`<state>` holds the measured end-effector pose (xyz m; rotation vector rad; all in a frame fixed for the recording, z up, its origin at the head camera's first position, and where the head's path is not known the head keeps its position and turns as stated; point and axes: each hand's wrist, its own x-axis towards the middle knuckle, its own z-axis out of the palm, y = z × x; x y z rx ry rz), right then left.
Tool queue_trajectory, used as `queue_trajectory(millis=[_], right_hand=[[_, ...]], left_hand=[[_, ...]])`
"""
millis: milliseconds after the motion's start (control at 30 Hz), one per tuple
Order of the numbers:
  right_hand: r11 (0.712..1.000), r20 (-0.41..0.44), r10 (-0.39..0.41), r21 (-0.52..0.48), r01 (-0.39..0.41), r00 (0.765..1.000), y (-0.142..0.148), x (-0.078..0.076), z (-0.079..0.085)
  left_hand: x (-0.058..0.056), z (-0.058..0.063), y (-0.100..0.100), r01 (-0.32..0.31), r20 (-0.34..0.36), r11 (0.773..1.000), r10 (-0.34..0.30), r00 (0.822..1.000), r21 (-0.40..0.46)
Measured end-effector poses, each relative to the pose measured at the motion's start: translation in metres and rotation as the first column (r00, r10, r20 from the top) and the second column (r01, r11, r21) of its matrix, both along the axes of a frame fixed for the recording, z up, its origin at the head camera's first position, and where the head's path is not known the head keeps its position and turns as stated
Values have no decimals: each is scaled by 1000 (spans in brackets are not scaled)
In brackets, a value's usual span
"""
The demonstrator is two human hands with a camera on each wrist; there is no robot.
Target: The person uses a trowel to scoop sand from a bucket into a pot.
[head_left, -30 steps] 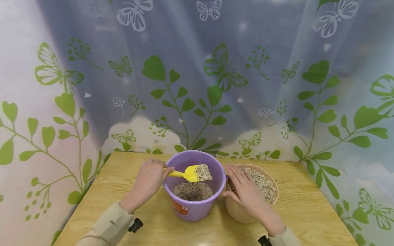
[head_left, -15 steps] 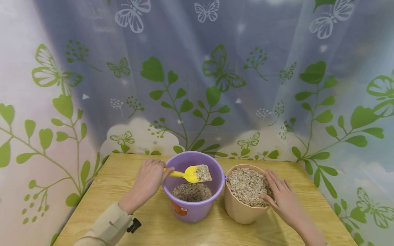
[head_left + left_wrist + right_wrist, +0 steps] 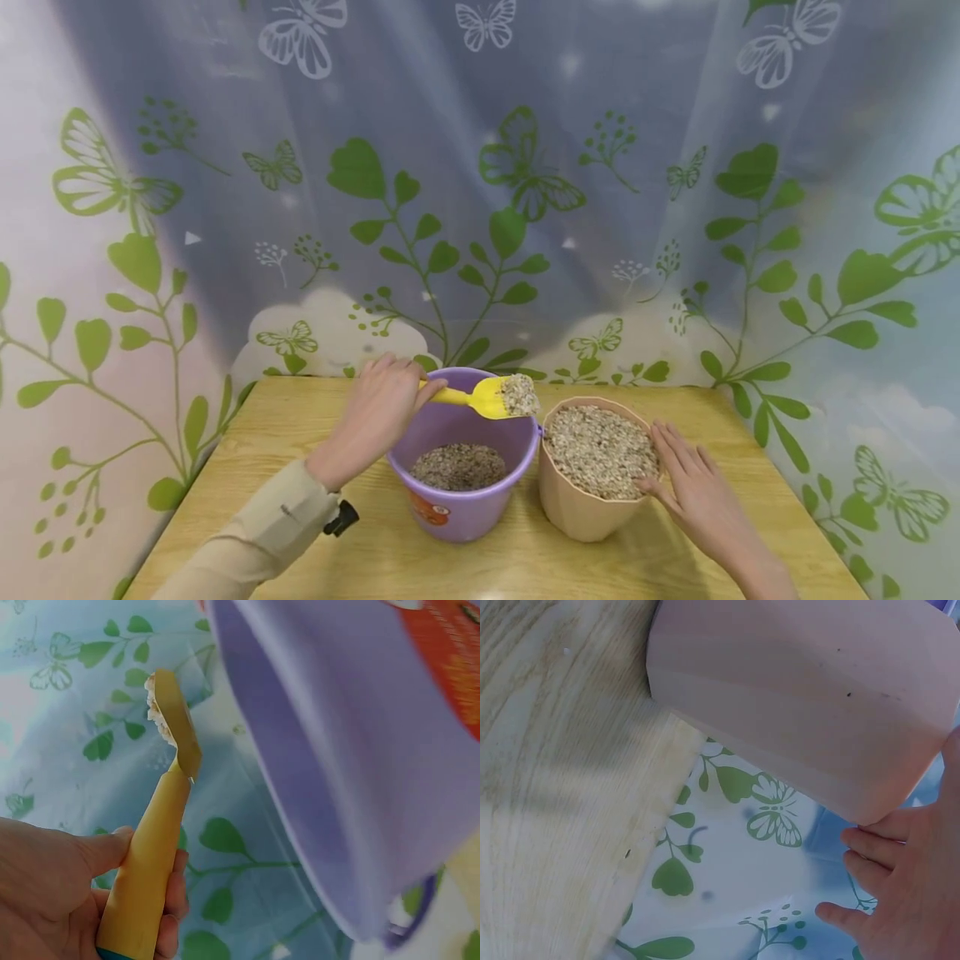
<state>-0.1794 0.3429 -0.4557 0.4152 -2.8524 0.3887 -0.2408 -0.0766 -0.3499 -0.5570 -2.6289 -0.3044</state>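
My left hand [image 3: 382,408] grips the handle of a yellow toy shovel [image 3: 487,398], its fingers curled round it in the left wrist view. A heap of pale gravel [image 3: 519,395] lies on the shovel's blade, above the right rim of a purple bucket [image 3: 480,510]. Darker gravel [image 3: 457,467] covers the bucket's bottom. To the right stands a peach-coloured pot [image 3: 585,512], filled near its rim with gravel [image 3: 600,450]. My right hand [image 3: 701,500] rests with straight fingers against the pot's right rim; the right wrist view shows its fingertips at the pot's edge.
The bucket and pot stand side by side on a wooden table [image 3: 300,425]. Behind the table hangs a curtain [image 3: 450,250] printed with leaves and butterflies. A purple handle joint [image 3: 416,915] sticks out from the bucket's side.
My right hand has moved from over the pot's gravel to its right rim. My left hand has raised the loaded shovel and shifted it right, from inside the bucket's mouth to its right rim.
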Motion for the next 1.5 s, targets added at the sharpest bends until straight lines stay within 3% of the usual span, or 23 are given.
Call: queue_trajectory(millis=[167,300,500,700,933,1067,1267,1500], right_hand=[[1000,-7,1,4,-1,1000,2,2,1],[1000,-5,0,10,0,1000,3,2,0],[1000,-19,0,19,0,1000,3,3,-3],[1000,-28,0,29,1,1000,2,4,-5],[1000,-41,1,27,0,999,3,4,-6],[1000,-31,0,15,1,1000,4,5,-6],[1000,-27,-5,16,5,1000,4,5,-6],[1000,-25,-5,13,5,1000,4,3,-6]], left_hand=[[-4,17,25,37,38,999,-37,999,7],[-9,22,47,70,59,997,-71,996,12],[-18,19,80,119,48,993,-118,992,-11],[-28,10,105,177,63,980,-172,983,-96],[-34,0,130,214,124,953,-191,974,-214],[-34,0,143,232,125,925,-203,971,-300],[-34,9,157,226,96,895,-204,974,-386],[-36,23,159,206,122,858,-168,978,-470]])
